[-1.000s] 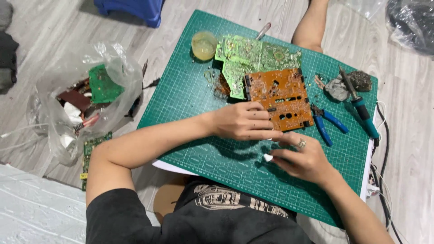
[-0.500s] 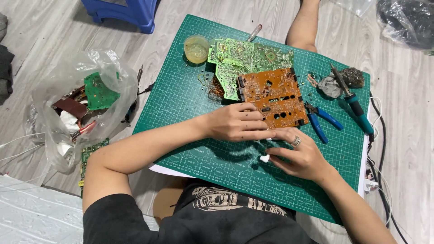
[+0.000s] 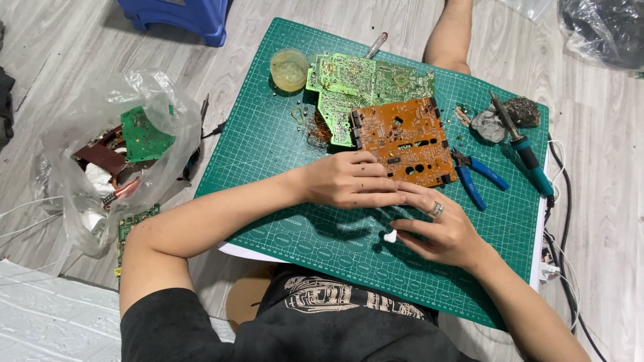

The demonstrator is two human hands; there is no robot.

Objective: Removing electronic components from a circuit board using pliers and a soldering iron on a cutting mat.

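On the green cutting mat, the left hand presses with curled fingers on the near edge of the orange circuit board, while the right hand pinches a small white part.

Black printed tee, silver ring

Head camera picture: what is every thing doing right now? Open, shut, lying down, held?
Orange circuit board: flat on mat, left hand at its edge.
Small white-tipped tool: gripped by right hand.
Blue pliers: lying, handles apart.
Soldering iron: lying unheld.
Plastic bag: open.
Yellowish pot: lidless.
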